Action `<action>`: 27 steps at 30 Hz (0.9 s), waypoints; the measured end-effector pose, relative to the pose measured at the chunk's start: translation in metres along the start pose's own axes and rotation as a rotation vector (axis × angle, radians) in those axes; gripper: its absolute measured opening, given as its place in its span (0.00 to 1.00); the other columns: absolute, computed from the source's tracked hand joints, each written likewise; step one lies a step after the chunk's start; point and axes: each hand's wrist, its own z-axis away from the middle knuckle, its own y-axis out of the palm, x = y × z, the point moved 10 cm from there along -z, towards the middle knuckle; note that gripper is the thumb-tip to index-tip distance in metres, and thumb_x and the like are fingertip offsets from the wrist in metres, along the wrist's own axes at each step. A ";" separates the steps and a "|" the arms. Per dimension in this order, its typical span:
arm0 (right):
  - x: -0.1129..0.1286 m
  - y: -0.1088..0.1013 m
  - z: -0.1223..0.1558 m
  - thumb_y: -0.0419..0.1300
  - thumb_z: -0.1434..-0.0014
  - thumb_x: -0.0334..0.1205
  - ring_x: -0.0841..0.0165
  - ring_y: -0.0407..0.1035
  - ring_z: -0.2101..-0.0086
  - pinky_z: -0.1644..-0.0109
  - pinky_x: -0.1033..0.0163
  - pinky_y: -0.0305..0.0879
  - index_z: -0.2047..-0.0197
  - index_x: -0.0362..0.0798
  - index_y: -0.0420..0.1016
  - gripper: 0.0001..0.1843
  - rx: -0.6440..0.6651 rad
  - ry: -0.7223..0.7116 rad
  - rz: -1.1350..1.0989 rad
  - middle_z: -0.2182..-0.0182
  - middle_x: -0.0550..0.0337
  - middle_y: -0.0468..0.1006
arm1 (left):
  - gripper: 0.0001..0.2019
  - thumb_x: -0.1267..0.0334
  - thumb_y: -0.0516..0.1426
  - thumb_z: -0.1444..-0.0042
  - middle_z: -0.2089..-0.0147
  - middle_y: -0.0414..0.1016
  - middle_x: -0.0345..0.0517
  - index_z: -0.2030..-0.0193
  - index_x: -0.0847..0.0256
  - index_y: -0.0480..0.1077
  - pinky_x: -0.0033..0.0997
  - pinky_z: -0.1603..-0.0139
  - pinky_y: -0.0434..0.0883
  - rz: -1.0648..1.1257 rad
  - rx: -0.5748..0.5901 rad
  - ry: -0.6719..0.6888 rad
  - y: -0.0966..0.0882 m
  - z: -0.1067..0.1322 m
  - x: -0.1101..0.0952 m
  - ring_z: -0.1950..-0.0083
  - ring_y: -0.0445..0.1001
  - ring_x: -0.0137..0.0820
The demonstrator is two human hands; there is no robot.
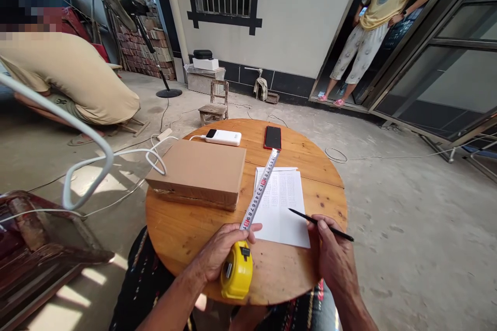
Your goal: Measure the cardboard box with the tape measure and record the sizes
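Observation:
My left hand [223, 251] grips a yellow tape measure [237, 271] near the front edge of the round wooden table [186, 240]. Its white blade, marked with black and red numbers, runs out between my fingers and slants away to a black phone [273, 138] with a red edge. In my right hand [334, 248] a slim black pencil [310, 220] is pinched, its tip pointing left over a white printed sheet of paper [285, 212]. The blade crosses the left part of the sheet. I cannot tell whether the tip touches the paper.
A closed cardboard box [202, 170] and a white power bank [223, 137] with a cable stand on the table's left. A small wooden chair [215, 106] is beyond it. One person [73, 77] bends over at left; another [373, 26] stands in the doorway. Cables cross the floor.

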 end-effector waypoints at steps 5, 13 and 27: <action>-0.005 0.000 0.001 0.60 0.45 0.51 0.61 0.68 0.62 0.50 0.56 0.58 0.63 0.48 0.76 0.15 0.009 -0.064 0.086 0.72 0.59 0.76 | 0.09 0.60 0.58 0.53 0.40 0.69 0.55 0.71 0.65 0.74 0.29 0.67 0.65 0.020 0.015 -0.014 0.001 -0.001 0.002 0.68 0.74 0.30; -0.005 0.004 0.005 0.60 0.45 0.49 0.62 0.67 0.62 0.51 0.57 0.58 0.60 0.49 0.76 0.14 0.048 -0.079 0.054 0.69 0.58 0.77 | 0.08 0.63 0.56 0.50 0.40 0.69 0.54 0.72 0.65 0.72 0.28 0.69 0.64 0.011 0.031 -0.023 0.003 -0.001 0.002 0.72 0.72 0.26; 0.000 0.008 0.010 0.59 0.44 0.49 0.61 0.67 0.62 0.49 0.55 0.57 0.59 0.48 0.75 0.15 0.047 -0.096 0.084 0.70 0.57 0.76 | 0.08 0.61 0.58 0.52 0.42 0.71 0.55 0.73 0.65 0.74 0.30 0.65 0.64 -0.001 0.007 -0.008 0.002 0.001 -0.001 0.66 0.74 0.32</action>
